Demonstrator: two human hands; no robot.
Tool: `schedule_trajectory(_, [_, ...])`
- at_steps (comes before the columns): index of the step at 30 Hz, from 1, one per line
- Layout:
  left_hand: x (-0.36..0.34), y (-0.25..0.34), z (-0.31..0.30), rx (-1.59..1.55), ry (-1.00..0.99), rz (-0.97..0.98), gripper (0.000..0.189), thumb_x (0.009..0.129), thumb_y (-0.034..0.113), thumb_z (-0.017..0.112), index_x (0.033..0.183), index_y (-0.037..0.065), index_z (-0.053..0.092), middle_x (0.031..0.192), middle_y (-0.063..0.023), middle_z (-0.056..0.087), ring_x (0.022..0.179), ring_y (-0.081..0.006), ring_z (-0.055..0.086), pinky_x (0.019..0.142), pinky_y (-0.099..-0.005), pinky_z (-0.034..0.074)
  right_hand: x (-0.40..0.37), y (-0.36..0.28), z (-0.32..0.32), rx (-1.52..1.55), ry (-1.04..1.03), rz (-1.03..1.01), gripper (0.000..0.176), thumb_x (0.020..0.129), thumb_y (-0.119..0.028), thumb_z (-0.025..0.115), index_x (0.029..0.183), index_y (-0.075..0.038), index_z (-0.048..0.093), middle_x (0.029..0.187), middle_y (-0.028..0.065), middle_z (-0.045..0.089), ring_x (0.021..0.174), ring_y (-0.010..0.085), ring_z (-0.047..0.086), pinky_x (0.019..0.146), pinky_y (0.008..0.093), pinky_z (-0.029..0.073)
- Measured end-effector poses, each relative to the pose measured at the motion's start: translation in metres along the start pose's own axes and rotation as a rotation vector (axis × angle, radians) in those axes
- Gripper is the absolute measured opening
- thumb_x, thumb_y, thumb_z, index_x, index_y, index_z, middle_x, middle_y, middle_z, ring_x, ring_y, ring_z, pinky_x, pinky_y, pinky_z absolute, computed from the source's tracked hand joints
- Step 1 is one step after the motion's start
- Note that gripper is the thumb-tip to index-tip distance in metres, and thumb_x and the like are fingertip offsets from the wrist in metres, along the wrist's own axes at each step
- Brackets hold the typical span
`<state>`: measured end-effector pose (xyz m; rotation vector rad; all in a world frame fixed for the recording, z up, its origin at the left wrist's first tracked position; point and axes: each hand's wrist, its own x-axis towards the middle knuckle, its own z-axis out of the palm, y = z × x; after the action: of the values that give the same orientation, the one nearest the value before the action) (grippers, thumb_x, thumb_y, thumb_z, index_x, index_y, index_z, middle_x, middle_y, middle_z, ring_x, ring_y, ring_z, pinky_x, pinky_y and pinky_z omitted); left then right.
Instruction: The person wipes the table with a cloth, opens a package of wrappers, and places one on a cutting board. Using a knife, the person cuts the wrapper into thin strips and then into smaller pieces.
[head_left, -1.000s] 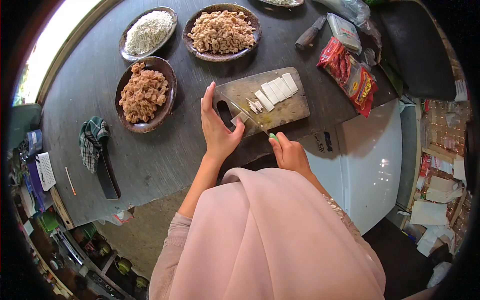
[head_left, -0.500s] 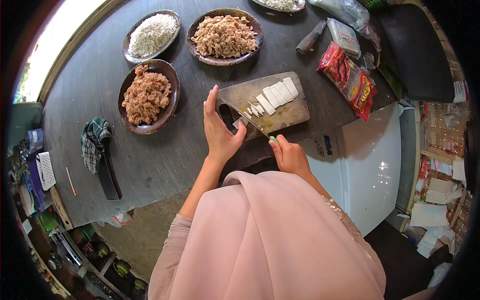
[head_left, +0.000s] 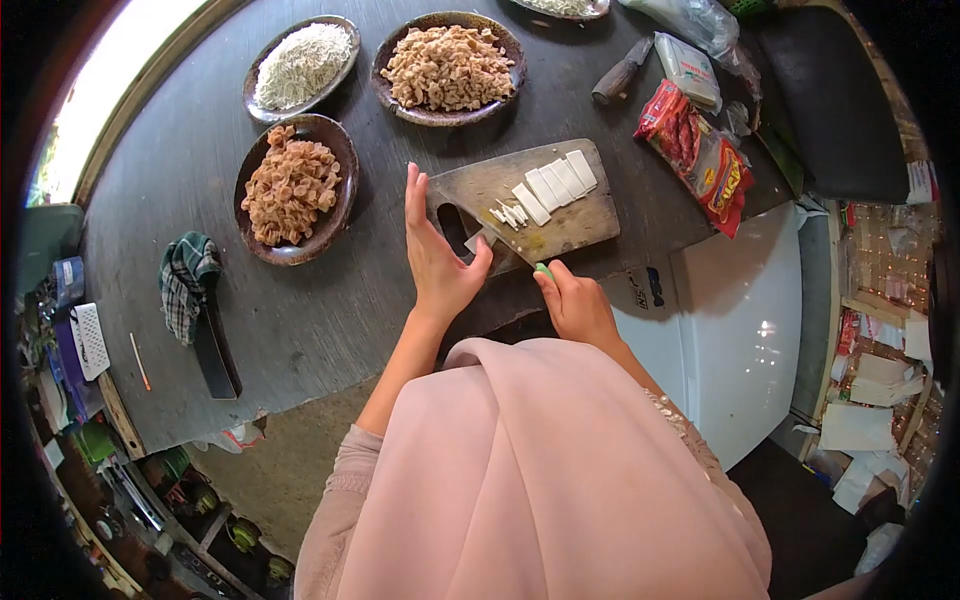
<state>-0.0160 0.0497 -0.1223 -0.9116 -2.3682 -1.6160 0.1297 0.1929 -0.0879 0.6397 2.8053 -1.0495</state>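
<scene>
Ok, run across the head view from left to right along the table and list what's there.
Checked cloth → brown snacks → left hand → white slices → red packet.

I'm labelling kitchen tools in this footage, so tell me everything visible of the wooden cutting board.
The cutting board is a worn, brownish wooden slab with rounded corners and an oval handle hole at its left end. It lies flat, slightly skewed, on the dark table near its edge. On it sit white slabs in a row and thin white strips. The left hand rests at the hole end; the right hand holds a green-handled knife at its near edge.
</scene>
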Motion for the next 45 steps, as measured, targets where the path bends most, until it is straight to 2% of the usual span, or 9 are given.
schedule_trajectory(23, [-0.001, 0.0, 0.001, -0.014, 0.001, -0.004, 0.102, 0.068, -0.002, 0.07, 0.153, 0.002, 0.013, 0.159, -0.0258, 0.022, 0.149, -0.0404, 0.024, 0.124, -0.0475, 0.017, -0.005, -0.001, 0.001, 0.019, -0.013, 0.008, 0.033, 0.104, -0.035, 0.049, 0.091, -0.005, 0.05, 0.068, 0.025, 0.062, 0.068, 0.0494, 0.061, 0.056, 0.0578, 0.044])
schedule_trajectory(25, [-0.001, -0.001, 0.002, 0.002, 0.037, 0.011, 0.099, 0.068, 0.001, 0.071, 0.152, 0.002, 0.018, 0.158, -0.0271, 0.025, 0.145, -0.0427, 0.03, 0.12, -0.0458, 0.026, -0.003, 0.0, 0.001, 0.015, -0.01, 0.002, 0.033, 0.104, -0.036, 0.049, 0.091, -0.005, 0.05, 0.067, 0.0246, 0.063, 0.068, 0.0492, 0.061, 0.056, 0.0578, 0.044])
schedule_trajectory(32, [-0.001, -0.001, 0.002, -0.006, 0.031, -0.001, 0.1, 0.068, 0.001, 0.071, 0.152, 0.002, 0.018, 0.158, -0.0267, 0.025, 0.146, -0.0422, 0.03, 0.12, -0.0458, 0.027, -0.009, -0.003, -0.002, 0.024, -0.021, 0.012, 0.034, 0.104, -0.036, 0.049, 0.091, -0.005, 0.05, 0.068, 0.0246, 0.063, 0.069, 0.049, 0.061, 0.057, 0.0574, 0.044])
schedule_trajectory(34, [-0.001, 0.0, 0.001, -0.013, 0.001, -0.01, 0.102, 0.068, -0.002, 0.07, 0.152, 0.003, 0.013, 0.159, -0.0257, 0.022, 0.148, -0.0405, 0.024, 0.124, -0.0474, 0.018, -0.005, -0.003, 0.001, -0.003, -0.016, 0.018, 0.034, 0.104, -0.036, 0.049, 0.09, -0.005, 0.05, 0.068, 0.0247, 0.063, 0.069, 0.049, 0.061, 0.057, 0.0574, 0.044])
schedule_trajectory(41, [-0.001, 0.001, 0.0, -0.023, 0.0, -0.011, 0.101, 0.069, -0.002, 0.07, 0.152, 0.003, 0.013, 0.159, -0.025, 0.023, 0.148, -0.0397, 0.025, 0.124, -0.0471, 0.018, -0.008, -0.004, 0.0, 0.04, -0.018, -0.006, 0.034, 0.104, -0.036, 0.049, 0.091, -0.005, 0.05, 0.068, 0.0243, 0.063, 0.068, 0.049, 0.061, 0.056, 0.0573, 0.044])
schedule_trajectory(45, [0.0, 0.001, 0.001, -0.013, 0.003, -0.013, 0.101, 0.069, -0.001, 0.07, 0.152, 0.003, 0.014, 0.159, -0.0248, 0.023, 0.148, -0.0395, 0.025, 0.124, -0.0469, 0.018, -0.006, -0.008, 0.003, -0.033, 0.002, 0.008, 0.034, 0.104, -0.036, 0.05, 0.091, -0.005, 0.05, 0.067, 0.0239, 0.063, 0.067, 0.0488, 0.062, 0.056, 0.0577, 0.045])
